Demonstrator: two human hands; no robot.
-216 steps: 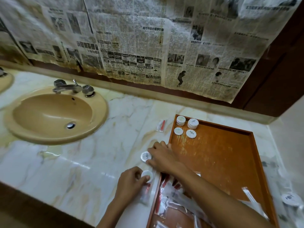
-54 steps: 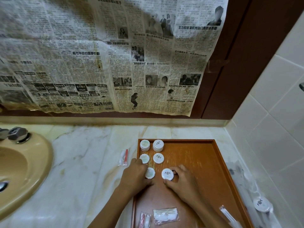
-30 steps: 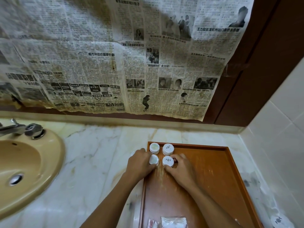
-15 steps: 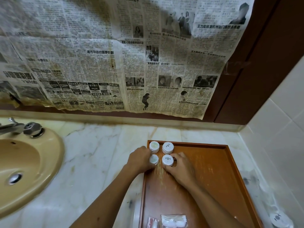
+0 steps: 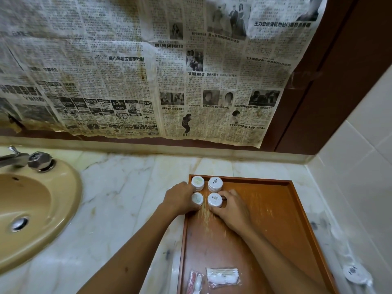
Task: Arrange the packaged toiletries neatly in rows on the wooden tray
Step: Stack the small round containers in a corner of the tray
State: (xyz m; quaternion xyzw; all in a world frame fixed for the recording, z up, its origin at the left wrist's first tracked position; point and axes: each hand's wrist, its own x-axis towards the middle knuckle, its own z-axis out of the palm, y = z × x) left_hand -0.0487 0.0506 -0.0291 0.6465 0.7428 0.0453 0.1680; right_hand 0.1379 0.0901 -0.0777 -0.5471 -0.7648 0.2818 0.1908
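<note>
From the head camera, a wooden tray (image 5: pixel 282 219) lies on a marble counter (image 5: pixel 127 209) against the right-hand tiled wall (image 5: pixel 360 145); in the tray's far left corner four small round white containers stand in two rows of two, close together: a pale-lidded one (image 5: pixel 197 181) and a printed-lidded one (image 5: pixel 215 183) at the back, with another pale one (image 5: pixel 197 198) and another printed one (image 5: pixel 214 199) in front; the left hand (image 5: pixel 180 198) reaches over the tray's left rim, fingers curled round the front pale container, a fingertip also touching the one behind; the right hand (image 5: pixel 232 209) rests inside the tray, thumb and fingers curled round the front printed container; at the tray's near edge lie a clear packet of cotton swabs (image 5: pixel 222 276) and, just left of it, a small red-and-white sachet (image 5: pixel 195 281); a further round white container (image 5: pixel 353 271) sits in clear wrapping on the counter to the right of the tray; a beige basin (image 5: pixel 48 209) with a chrome tap (image 5: pixel 31 160) lies to the left; yellowed newspaper (image 5: pixel 148 71) hangs across the back wall.
</note>
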